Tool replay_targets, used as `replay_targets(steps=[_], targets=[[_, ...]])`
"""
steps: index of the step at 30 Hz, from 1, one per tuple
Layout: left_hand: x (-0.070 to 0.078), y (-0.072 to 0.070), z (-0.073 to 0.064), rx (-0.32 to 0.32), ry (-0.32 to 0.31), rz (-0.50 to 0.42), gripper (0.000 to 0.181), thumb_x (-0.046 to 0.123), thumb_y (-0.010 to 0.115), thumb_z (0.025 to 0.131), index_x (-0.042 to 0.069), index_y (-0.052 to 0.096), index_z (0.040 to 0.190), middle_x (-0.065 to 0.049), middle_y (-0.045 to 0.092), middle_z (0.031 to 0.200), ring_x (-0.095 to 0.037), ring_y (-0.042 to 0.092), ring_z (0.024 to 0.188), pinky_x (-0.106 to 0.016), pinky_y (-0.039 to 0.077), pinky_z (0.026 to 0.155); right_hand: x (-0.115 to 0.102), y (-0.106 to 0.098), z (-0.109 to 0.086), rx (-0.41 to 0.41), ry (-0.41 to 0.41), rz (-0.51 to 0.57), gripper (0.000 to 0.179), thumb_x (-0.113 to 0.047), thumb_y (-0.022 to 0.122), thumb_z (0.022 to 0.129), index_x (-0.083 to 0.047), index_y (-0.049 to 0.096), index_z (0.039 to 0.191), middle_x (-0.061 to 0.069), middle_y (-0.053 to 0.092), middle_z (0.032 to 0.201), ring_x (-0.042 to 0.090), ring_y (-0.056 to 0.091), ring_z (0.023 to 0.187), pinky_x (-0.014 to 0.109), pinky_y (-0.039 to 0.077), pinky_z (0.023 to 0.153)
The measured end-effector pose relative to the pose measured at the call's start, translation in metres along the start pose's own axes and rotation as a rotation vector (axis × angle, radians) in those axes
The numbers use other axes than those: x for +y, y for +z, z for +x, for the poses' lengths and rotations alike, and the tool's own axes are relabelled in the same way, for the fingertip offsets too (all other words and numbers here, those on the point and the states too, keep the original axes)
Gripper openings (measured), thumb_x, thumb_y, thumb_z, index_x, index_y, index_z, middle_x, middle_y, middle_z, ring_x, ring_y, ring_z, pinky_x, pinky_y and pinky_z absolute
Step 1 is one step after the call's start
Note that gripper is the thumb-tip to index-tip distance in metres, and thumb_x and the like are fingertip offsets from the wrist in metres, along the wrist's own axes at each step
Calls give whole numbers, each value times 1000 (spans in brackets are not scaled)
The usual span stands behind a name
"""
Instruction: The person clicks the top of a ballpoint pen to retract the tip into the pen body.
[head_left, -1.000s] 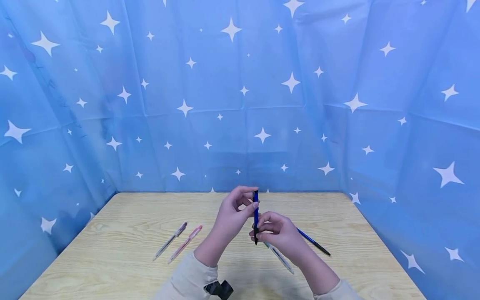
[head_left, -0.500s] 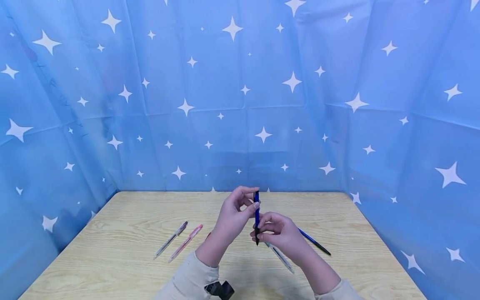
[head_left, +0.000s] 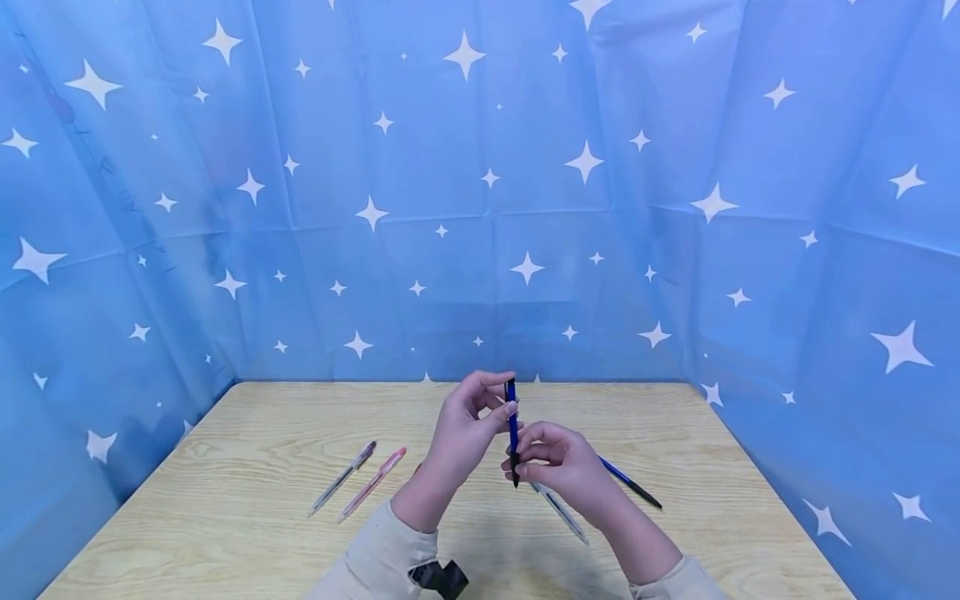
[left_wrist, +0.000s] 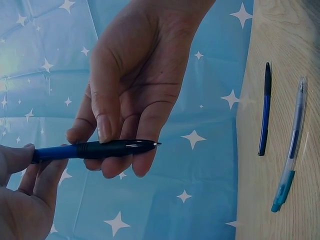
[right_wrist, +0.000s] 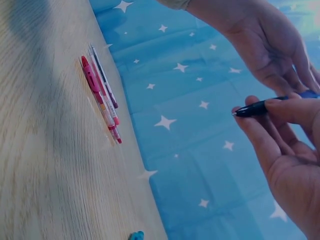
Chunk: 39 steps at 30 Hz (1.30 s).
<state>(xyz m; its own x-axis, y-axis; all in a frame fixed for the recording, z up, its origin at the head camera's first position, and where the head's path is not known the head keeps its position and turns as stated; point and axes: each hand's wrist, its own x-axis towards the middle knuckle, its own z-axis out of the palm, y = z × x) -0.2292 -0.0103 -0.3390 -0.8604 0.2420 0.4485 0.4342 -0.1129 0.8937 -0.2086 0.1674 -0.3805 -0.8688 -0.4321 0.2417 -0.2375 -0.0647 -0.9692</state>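
Note:
A blue ballpoint pen (head_left: 513, 425) with a black grip stands nearly upright above the table, held between both hands. My left hand (head_left: 461, 433) holds its upper part, the thumb on the barrel and the index finger over the top end. Lower down, my right hand (head_left: 566, 467) pinches the black grip between thumb and fingers. In the left wrist view the metal writing point (left_wrist: 158, 144) sticks out of the dark grip (left_wrist: 112, 148). The same pen's black end (right_wrist: 252, 109) shows in the right wrist view; its other end is partly hidden by fingers.
Left on the wooden table (head_left: 247, 500) lie a clear pen with a purple end (head_left: 342, 477) and a pink pen (head_left: 372, 485); a red pen (right_wrist: 97, 90) shows beside them. Right lie a clear pen with a teal end (left_wrist: 292, 145) and another blue-black pen (head_left: 632, 483).
Both hands keep their hold almost still. The pen's lower end has shifted very slightly to the right, so it leans a little more. The pens on the table have not moved.

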Motion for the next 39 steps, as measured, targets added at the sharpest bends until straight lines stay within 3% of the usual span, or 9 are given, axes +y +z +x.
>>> replay_targets(steps=[8, 18, 26, 32, 36, 39], targets=[[1, -1, 0, -10, 19, 4, 27, -7, 63, 91, 1, 63, 117, -13, 58, 88, -18, 61, 79, -36, 58, 75, 2, -2, 0, -20, -15, -6, 16, 6, 63, 90, 10, 53, 101, 24, 62, 108, 34, 67, 97, 42, 55, 85], [0, 0, -1, -1, 5, -10, 27, -5, 62, 92, 3, 63, 118, -14, 59, 90, -18, 59, 79, -36, 58, 76, 1, -5, 1, -39, -3, -7, 16, 5, 64, 91, 10, 53, 102, 22, 60, 109, 43, 64, 101, 42, 55, 86], [-1, 2, 0, 24, 1, -12, 35, -5, 63, 92, 9, 61, 124, -13, 60, 102, -22, 61, 81, -35, 58, 76, -1, -9, 1, -24, 5, -37, 18, 4, 65, 90, 9, 54, 103, 25, 59, 110, 33, 66, 101, 40, 55, 86], [-6, 2, 4, -26, -14, 29, 41, -2, 66, 91, 16, 61, 128, -11, 61, 107, -23, 66, 88, -34, 57, 78, -3, -19, -2, 10, 11, -159, 15, 3, 67, 89, 4, 58, 102, 21, 62, 107, 27, 67, 99, 37, 55, 83], [-18, 3, 8, -85, -36, 125, 52, 2, 69, 90, 23, 55, 136, -5, 59, 118, -18, 66, 95, -30, 56, 81, -3, -30, -6, 29, 54, -252, 15, 2, 66, 90, 1, 60, 103, 21, 64, 106, 33, 65, 100, 37, 56, 82], [-26, 6, 9, -129, -36, 171, 58, 2, 70, 89, 24, 52, 139, -4, 58, 123, -22, 65, 103, -28, 55, 82, -1, -41, -11, 34, 91, -307, 15, 2, 65, 91, 1, 61, 106, 20, 65, 106, 34, 65, 100, 39, 56, 80]])
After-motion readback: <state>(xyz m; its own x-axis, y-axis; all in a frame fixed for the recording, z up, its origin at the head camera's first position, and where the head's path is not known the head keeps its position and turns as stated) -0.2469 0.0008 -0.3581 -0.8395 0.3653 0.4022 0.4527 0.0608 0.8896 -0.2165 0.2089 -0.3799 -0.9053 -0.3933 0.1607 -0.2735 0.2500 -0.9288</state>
